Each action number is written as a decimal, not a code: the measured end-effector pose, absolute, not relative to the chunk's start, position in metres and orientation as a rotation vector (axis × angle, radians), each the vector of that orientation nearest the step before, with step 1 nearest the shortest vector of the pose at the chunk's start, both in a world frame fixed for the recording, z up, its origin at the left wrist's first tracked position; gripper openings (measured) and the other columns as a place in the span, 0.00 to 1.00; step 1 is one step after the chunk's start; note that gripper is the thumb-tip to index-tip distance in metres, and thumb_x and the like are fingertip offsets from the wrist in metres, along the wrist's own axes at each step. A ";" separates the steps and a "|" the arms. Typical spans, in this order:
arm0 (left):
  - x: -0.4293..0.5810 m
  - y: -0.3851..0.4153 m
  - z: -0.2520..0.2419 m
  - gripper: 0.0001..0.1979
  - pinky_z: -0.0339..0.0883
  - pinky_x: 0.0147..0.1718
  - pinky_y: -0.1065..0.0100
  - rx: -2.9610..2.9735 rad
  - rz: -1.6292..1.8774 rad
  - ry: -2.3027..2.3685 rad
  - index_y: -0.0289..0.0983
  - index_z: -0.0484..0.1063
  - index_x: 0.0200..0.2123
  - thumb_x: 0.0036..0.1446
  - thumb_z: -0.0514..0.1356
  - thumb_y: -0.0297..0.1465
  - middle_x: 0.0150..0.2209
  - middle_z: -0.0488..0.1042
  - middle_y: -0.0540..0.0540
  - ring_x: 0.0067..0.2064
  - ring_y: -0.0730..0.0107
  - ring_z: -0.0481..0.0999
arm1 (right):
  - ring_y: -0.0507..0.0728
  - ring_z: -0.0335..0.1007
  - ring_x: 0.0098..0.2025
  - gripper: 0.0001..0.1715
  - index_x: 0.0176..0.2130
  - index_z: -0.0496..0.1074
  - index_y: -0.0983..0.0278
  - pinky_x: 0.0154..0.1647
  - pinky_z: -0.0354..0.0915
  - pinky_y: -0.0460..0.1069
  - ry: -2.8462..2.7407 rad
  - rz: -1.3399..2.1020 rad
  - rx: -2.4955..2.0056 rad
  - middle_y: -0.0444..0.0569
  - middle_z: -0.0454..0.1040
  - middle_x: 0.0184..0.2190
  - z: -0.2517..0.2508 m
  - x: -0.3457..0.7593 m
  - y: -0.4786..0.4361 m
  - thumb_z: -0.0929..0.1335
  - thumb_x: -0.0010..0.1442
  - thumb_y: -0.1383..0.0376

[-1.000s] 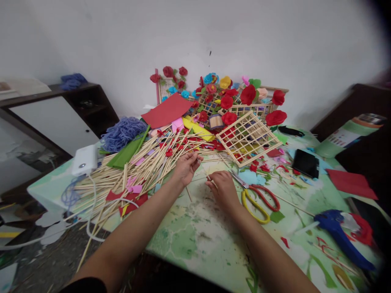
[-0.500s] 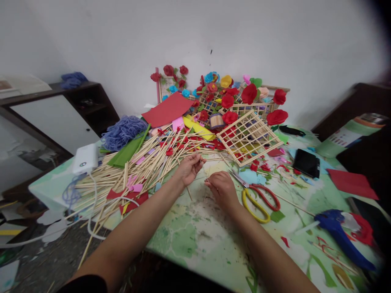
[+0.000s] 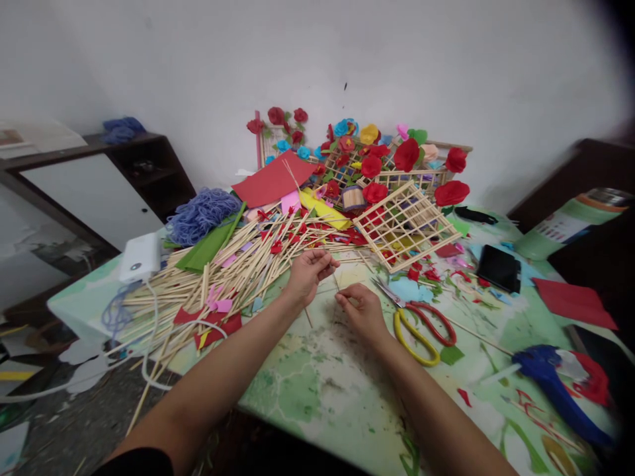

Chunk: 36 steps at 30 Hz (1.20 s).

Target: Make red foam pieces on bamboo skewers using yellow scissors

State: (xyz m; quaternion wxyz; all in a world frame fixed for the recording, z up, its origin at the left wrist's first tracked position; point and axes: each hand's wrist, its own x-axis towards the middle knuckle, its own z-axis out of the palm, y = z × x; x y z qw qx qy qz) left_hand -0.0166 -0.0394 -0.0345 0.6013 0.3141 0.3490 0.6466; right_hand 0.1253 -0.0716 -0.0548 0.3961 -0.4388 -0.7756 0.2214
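Note:
My left hand [image 3: 311, 272] is above the middle of the table, thumb and fingers pinched together. Whatever lies between those fingertips is too small to make out. Just to its right and a little nearer to me, my right hand [image 3: 362, 308] is closed in a pinch, with a thin pale strand [image 3: 336, 283] rising from its fingertips. Beside the right hand lie scissors [image 3: 417, 324] with one red and one yellow handle, blades slightly apart. To the left of my left hand spreads a heap of thin wooden sticks [image 3: 248, 271].
A wooden lattice [image 3: 407, 227] leans among red paper flowers [image 3: 407, 155] at the back. Red paper [image 3: 270, 180] and blue yarn [image 3: 203, 215] lie behind the sticks. A white device [image 3: 140, 258] trails a cable. On the right are a phone [image 3: 499, 268], a bottle [image 3: 570, 223] and a blue glue gun [image 3: 560, 390].
My fingertips have shifted slightly right, and the thin piece seen at my left fingertips no longer shows there. Thin pale strands now appear over the red paper.

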 end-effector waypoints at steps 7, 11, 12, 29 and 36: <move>-0.008 -0.046 -0.037 0.14 0.68 0.31 0.71 0.821 1.531 0.915 0.33 0.67 0.27 0.40 0.66 0.34 0.23 0.74 0.49 0.28 0.73 0.75 | 0.55 0.64 0.33 0.10 0.25 0.72 0.65 0.38 0.55 0.48 -2.297 0.241 -1.272 0.49 0.72 0.24 -0.047 0.122 -0.079 0.63 0.55 0.69; -0.006 -0.047 -0.036 0.14 0.68 0.31 0.70 0.805 1.537 0.922 0.33 0.67 0.27 0.40 0.66 0.33 0.23 0.74 0.48 0.28 0.72 0.75 | 0.54 0.64 0.31 0.14 0.24 0.71 0.65 0.35 0.55 0.47 -2.213 0.391 -1.197 0.48 0.71 0.23 -0.051 0.122 -0.077 0.61 0.58 0.66; -0.006 -0.047 -0.036 0.14 0.68 0.31 0.71 0.786 1.538 0.902 0.33 0.67 0.27 0.39 0.66 0.33 0.23 0.74 0.49 0.29 0.72 0.75 | 0.53 0.64 0.30 0.16 0.23 0.70 0.65 0.33 0.56 0.46 -2.164 0.440 -1.198 0.47 0.71 0.23 -0.052 0.122 -0.076 0.61 0.59 0.65; -0.026 -0.039 -0.023 0.12 0.67 0.31 0.74 0.714 1.618 0.794 0.32 0.69 0.29 0.44 0.64 0.34 0.24 0.73 0.48 0.29 0.76 0.73 | 0.53 0.61 0.26 0.17 0.18 0.67 0.64 0.30 0.52 0.47 -2.343 0.183 -1.295 0.47 0.68 0.18 -0.056 0.115 -0.084 0.63 0.56 0.67; -0.027 -0.040 -0.023 0.11 0.67 0.30 0.74 0.716 1.619 0.775 0.32 0.70 0.29 0.44 0.64 0.33 0.23 0.72 0.49 0.28 0.75 0.74 | 0.54 0.62 0.27 0.16 0.18 0.68 0.64 0.32 0.52 0.48 -2.394 0.086 -1.257 0.48 0.69 0.19 -0.057 0.112 -0.089 0.63 0.55 0.68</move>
